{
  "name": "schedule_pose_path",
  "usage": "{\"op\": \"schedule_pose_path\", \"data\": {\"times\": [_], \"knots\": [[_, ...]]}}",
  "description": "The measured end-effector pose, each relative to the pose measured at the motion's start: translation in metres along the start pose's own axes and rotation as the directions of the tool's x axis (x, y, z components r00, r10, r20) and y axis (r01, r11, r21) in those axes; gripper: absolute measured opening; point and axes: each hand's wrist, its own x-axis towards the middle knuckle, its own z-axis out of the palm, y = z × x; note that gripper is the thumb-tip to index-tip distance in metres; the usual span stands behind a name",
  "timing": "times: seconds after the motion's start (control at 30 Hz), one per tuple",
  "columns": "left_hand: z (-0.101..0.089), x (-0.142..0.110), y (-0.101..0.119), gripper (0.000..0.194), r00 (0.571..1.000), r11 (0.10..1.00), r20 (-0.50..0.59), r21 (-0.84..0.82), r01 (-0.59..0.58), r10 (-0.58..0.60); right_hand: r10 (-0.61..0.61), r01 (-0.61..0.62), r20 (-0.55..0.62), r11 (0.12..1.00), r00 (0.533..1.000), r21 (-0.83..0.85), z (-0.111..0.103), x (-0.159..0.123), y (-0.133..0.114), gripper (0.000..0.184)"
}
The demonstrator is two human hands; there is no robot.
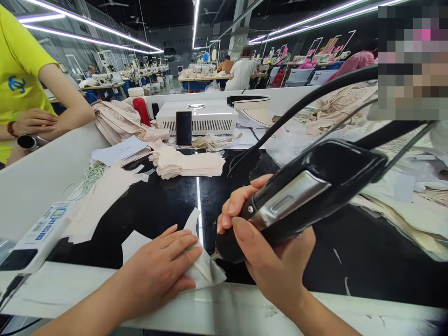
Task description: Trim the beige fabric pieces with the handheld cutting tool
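Observation:
My left hand lies with fingers stretched over a thin white piece of cloth, pressing it against the table's front edge. Part of the cloth is under my palm, and a narrow strip sticks up past the fingertips. Wrapped in my right hand is a black corded hand tool with a silver plate on its side. Its small metal tip points down and left, at the cloth's right side close to my left fingers; whether it touches cannot be told. A thick cable runs from its back end toward the upper right.
A stack of pale pink cloth pieces lies ahead on the black tabletop. Behind it are a phone and a white vented box. More cloth is at left, beside a white box. A person in yellow leans at left.

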Motion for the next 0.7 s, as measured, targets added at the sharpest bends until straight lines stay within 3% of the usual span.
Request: {"op": "schedule_pose_path", "data": {"times": [0.37, 0.53, 0.7], "knots": [[-0.0005, -0.0021, -0.0031, 0.037, 0.995, 0.994, 0.094, -0.11, 0.02, -0.01, 0.031, -0.031, -0.026, 0.999, 0.999, -0.019, 0.0002, -0.0003, -0.0011, 0.034], [-0.0013, -0.0006, -0.0008, 0.037, 0.997, 0.993, 0.075, -0.115, 0.031, -0.023, 0.03, -0.03, -0.014, 0.999, 0.999, -0.027, -0.0004, -0.0011, -0.0019, 0.034], [0.002, -0.0005, 0.003, 0.04, 0.998, 0.993, 0.037, -0.109, 0.055, -0.051, 0.018, -0.02, -0.087, 1.0, 0.996, -0.021, 0.002, 0.0058, 0.0, 0.037]]}}
